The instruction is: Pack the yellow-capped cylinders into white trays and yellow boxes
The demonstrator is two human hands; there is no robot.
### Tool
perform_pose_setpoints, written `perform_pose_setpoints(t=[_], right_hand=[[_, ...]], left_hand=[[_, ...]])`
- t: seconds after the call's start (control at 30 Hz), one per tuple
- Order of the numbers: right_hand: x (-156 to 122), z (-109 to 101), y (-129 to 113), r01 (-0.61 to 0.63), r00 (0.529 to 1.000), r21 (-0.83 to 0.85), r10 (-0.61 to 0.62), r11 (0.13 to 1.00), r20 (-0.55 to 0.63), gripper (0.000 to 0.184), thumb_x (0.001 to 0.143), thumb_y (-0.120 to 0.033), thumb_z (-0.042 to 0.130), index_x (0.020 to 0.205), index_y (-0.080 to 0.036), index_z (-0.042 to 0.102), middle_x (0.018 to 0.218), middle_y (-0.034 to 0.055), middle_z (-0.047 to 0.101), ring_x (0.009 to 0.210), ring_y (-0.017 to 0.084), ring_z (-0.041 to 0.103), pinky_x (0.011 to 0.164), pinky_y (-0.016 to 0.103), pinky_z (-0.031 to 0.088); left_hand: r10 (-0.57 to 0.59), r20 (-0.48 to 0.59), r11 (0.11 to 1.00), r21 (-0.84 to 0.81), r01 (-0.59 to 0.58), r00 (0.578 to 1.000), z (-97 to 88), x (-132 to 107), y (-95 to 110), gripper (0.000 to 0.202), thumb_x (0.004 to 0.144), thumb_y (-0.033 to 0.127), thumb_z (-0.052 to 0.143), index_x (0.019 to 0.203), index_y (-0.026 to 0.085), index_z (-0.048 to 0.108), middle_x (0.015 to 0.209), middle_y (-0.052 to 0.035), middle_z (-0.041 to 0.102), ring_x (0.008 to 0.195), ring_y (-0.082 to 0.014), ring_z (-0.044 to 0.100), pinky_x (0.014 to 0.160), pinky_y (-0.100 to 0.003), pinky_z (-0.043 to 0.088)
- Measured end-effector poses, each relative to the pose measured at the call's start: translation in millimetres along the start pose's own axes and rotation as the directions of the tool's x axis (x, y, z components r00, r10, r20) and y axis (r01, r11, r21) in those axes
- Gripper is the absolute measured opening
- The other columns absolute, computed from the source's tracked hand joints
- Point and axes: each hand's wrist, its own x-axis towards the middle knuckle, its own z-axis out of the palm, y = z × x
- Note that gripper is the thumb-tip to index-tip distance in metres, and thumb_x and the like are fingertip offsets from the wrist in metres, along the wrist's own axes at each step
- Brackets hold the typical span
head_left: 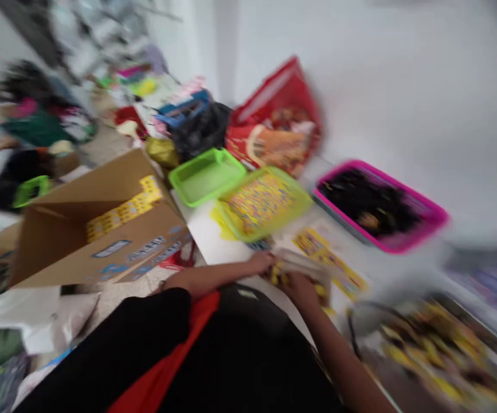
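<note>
The picture is smeared by motion. My left hand (260,263) and my right hand (300,285) meet low in the middle over a small stack of yellow printed cards (306,268) on a white surface (209,235). Both hands touch the stack; their fingers are too blurred to read. A yellow printed sheet (329,259) lies just right of the hands. Beyond them stands a lime basket (265,202) full of yellow packets.
An open cardboard box (102,223) with yellow packets stands at the left. An empty green basket (206,175), a red bag (280,123) and a pink tray (381,206) of dark items line the white wall. A tray of yellow items (437,344) sits lower right.
</note>
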Motion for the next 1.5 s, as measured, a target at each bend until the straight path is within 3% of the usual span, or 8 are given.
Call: perform_pose_setpoints(t=[0.13,0.27,0.47,0.63,0.8,0.97,1.3,1.5], right_hand=[[20,20,31,-0.157,0.986,0.064,0.153,0.985,0.069,0.033,0.096,-0.034,0.053,0.117,-0.023,0.076,0.124,0.0082,0.074,0.117,0.022,0.067,0.097,0.028,0.047],[23,24,57,-0.241,0.970,0.017,0.241,0.970,0.018,0.040,0.101,-0.023,0.042,0.130,-0.017,0.069,0.136,0.0127,0.067,0.125,0.022,0.061,0.100,0.028,0.044],[23,13,58,-0.179,0.981,-0.089,0.184,0.980,0.059,0.033,0.093,-0.018,0.056,0.119,-0.013,0.074,0.124,0.0188,0.071,0.117,0.027,0.066,0.095,0.031,0.048],[28,24,42,-0.143,0.978,-0.130,0.161,0.981,0.135,0.035,0.092,-0.019,0.060,0.124,-0.013,0.072,0.129,0.0208,0.067,0.114,0.029,0.068,0.093,0.035,0.052],[31,29,36,-0.148,0.971,-0.130,0.169,0.980,0.168,0.034,0.096,-0.016,0.052,0.121,-0.010,0.073,0.126,0.0229,0.069,0.116,0.029,0.068,0.094,0.034,0.052],[18,13,56,-0.162,0.976,-0.107,0.175,0.981,0.126,0.041,0.100,-0.037,0.050,0.120,-0.010,0.074,0.121,0.0232,0.072,0.114,0.032,0.069,0.093,0.034,0.052],[31,26,37,-0.145,0.978,-0.007,0.144,0.989,0.153,0.043,0.090,-0.039,0.065,0.124,-0.013,0.073,0.123,0.0204,0.072,0.114,0.030,0.069,0.093,0.034,0.053],[30,23,49,-0.160,0.979,0.017,0.156,0.987,0.132,0.036,0.082,-0.033,0.072,0.113,-0.014,0.078,0.109,0.0183,0.077,0.104,0.031,0.073,0.085,0.032,0.053]], left_hand=[[-0.107,0.130,0.990,0.107,0.093,0.986,8.6,45,-30,0.044,0.098,0.044,0.059,0.131,0.016,0.059,0.108,-0.0092,0.068,0.082,-0.0188,0.068,0.072,-0.036,0.059],[-0.077,0.117,0.989,0.137,0.061,0.990,10.0,61,-43,0.065,0.088,0.063,0.064,0.134,0.018,0.059,0.084,-0.0051,0.068,0.056,-0.0162,0.062,0.053,-0.030,0.049],[0.057,0.023,0.970,0.233,-0.061,0.998,12.1,60,-43,0.073,0.083,0.073,0.063,0.130,0.017,0.062,0.070,-0.0019,0.063,0.050,-0.0178,0.058,0.052,-0.031,0.045],[0.312,-0.035,0.864,0.426,-0.268,0.949,11.7,50,-38,0.043,0.088,0.062,0.062,0.092,0.020,0.066,0.065,-0.0002,0.055,0.065,-0.0176,0.056,0.065,-0.029,0.044],[0.458,0.265,0.665,0.532,-0.525,0.849,21.8,32,-27,0.031,0.084,0.043,0.072,0.067,0.020,0.062,0.069,-0.0011,0.061,0.073,-0.0159,0.057,0.073,-0.026,0.045],[0.417,0.445,0.531,0.589,-0.609,0.793,35.5,34,-13,0.015,0.083,0.032,0.073,0.090,0.018,0.073,0.085,-0.0031,0.072,0.082,-0.0166,0.065,0.079,-0.025,0.049],[0.249,0.420,0.370,0.792,-0.486,0.873,41.3,41,9,0.033,0.088,0.009,0.051,0.112,0.016,0.072,0.114,-0.0096,0.075,0.108,-0.0212,0.069,0.098,-0.030,0.052],[0.113,0.408,0.356,0.834,-0.421,0.906,56.1,44,20,0.028,0.079,0.007,0.061,0.102,0.012,0.076,0.110,-0.0135,0.077,0.110,-0.0256,0.071,0.097,-0.030,0.054]])
